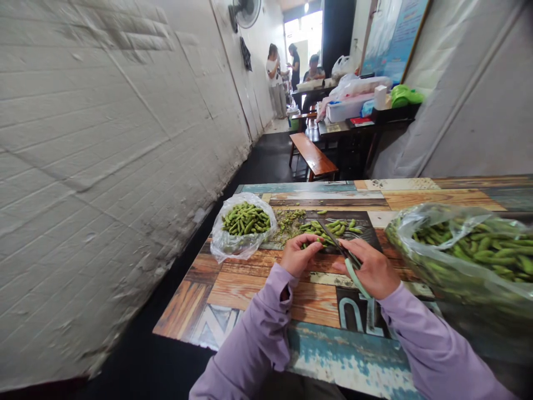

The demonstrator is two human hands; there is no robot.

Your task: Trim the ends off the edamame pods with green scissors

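My right hand (pixel 370 266) is closed round the pale green handles of a pair of scissors (pixel 353 273), whose dark blades point up and left. Beside the blades, my left hand (pixel 300 254) pinches a green edamame pod (pixel 316 241) between thumb and fingers; the pod is partly hidden. Just beyond both hands lies a loose pile of edamame pods (pixel 339 228) on the table. Small trimmed bits (pixel 289 222) are scattered to the left of that pile.
A clear plastic bag (pixel 220 236) of pods stands at the table's left edge. A larger bag (pixel 403 244) of pods is at the right. The patchwork table (pixel 241 289) lies near a white wall (pixel 104 166). Beyond are a bench (pixel 314 154), a cluttered table and several people.
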